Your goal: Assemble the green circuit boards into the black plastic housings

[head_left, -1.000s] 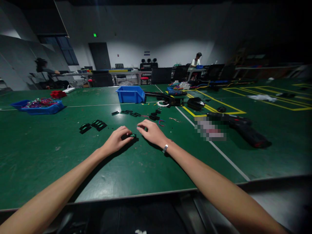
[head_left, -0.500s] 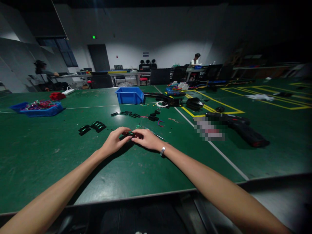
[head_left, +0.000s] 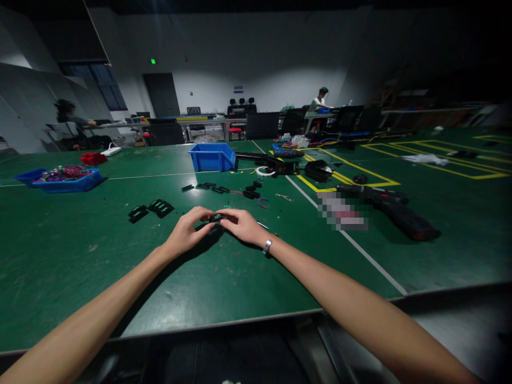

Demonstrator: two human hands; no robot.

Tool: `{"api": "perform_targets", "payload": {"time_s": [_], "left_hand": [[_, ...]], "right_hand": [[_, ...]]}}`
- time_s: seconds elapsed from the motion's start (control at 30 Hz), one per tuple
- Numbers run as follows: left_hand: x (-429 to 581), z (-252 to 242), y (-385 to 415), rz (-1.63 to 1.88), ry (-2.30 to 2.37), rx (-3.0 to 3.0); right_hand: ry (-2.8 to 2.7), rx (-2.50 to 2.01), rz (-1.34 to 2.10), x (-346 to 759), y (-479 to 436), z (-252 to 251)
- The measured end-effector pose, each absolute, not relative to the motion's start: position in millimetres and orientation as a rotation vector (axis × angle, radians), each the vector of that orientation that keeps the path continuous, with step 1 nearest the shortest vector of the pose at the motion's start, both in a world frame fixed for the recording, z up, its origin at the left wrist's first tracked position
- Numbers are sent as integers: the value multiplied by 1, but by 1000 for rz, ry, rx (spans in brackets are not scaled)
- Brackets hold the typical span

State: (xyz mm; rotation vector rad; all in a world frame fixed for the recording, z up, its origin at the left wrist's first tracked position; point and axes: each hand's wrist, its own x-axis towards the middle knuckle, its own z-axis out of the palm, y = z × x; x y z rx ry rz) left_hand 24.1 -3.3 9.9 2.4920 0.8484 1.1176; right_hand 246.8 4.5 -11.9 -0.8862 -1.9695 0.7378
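Between my two hands is a small black part with a green piece in it (head_left: 216, 217), held just above the green table (head_left: 172, 298). My left hand (head_left: 192, 225) pinches its left end between thumb and fingers. At its right end, my right hand (head_left: 240, 225) grips it the same way; a metal band circles that wrist. The fingertips cover much of the part. Left of my hands lie several similar black-and-green parts (head_left: 160, 207) in a group. Beyond my hands are several black frames (head_left: 208, 185) and small black pieces (head_left: 252, 193).
A blue bin (head_left: 212, 157) stands farther back. At left, a blue tray (head_left: 70, 180) holds red wiring, beside a red bundle (head_left: 93, 158). A black power tool (head_left: 394, 208) lies at right, and a blue one (head_left: 286, 151) behind. Two people sit at far tables.
My right hand's fingers have shifted slightly on the small part, and more of its green piece shows between my fingertips. My left hand stays nearly in place.
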Motion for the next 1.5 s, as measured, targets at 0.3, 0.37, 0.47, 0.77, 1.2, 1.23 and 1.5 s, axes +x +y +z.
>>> {"api": "perform_targets", "payload": {"time_s": [0.3, 0.37, 0.47, 0.77, 1.2, 1.23, 1.5], "left_hand": [[25, 9, -6, 1084, 818, 2497], [25, 9, -5, 1088, 831, 2490], [24, 9, -5, 1090, 857, 2486], [24, 8, -5, 1058, 918, 2506], [23, 6, -5, 1028, 926, 2504], [24, 6, -5, 1027, 925, 2502], [24, 5, -5, 1022, 927, 2503]], "right_hand": [[-1985, -810, 830, 246, 4, -11], [-2001, -806, 838, 247, 3, -10], [-2029, -798, 847, 247, 3, -9], [-2101, -777, 875, 247, 1, -6], [-2180, -780, 921, 249, -1, -4], [-2181, -780, 920, 249, -1, -4], [-2193, -790, 901, 250, 1, -5]]}}
